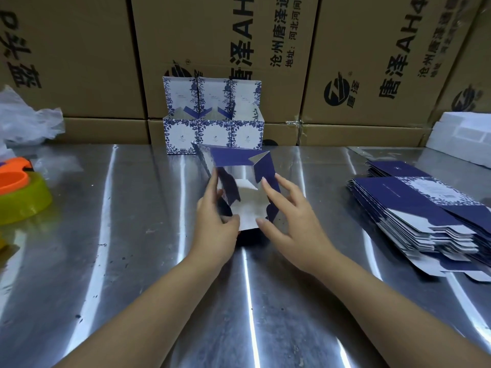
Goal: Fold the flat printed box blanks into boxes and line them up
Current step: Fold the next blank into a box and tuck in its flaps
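Half-folded box (249,207) (silver-lined) before three folded boxes (215,134).

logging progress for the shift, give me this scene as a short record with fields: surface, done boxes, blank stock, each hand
surface: steel table
done: three folded boxes, side by side at the back, lids up
in progress: half-folded box, flaps still open
left hand: grips the box's left side
right hand: spread fingers press its right flap
stock: stack of flat blanks, on the right

Left hand (216,221) pinches with thumb; right hand (288,221) fingers splayed straight.
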